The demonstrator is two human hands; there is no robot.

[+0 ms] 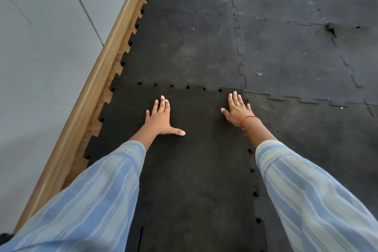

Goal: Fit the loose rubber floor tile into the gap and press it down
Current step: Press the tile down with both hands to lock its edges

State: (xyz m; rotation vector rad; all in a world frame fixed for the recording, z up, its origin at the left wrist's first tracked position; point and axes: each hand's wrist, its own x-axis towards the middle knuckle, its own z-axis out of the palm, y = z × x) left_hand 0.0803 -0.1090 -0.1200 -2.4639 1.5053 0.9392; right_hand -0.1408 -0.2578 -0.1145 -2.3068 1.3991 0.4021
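A dark rubber floor tile [196, 159] with jigsaw edges lies in the gap between the neighbouring tiles, straight below me. My left hand [160, 117] rests flat on it, palm down, fingers spread, thumb pointing right. My right hand [237, 108] lies flat at the tile's far right corner, fingers reaching the seam with the grey tile beyond. Small dark holes show along the far seam [180, 86] and the right seam [254, 192], where the teeth do not sit fully closed. Striped blue sleeves cover both forearms.
Worn grey interlocking tiles [286, 47] cover the floor ahead and to the right. A wooden skirting strip [96, 88] and a grey wall [41, 57] run along the left. A lifted tile corner [331, 28] shows at the far right.
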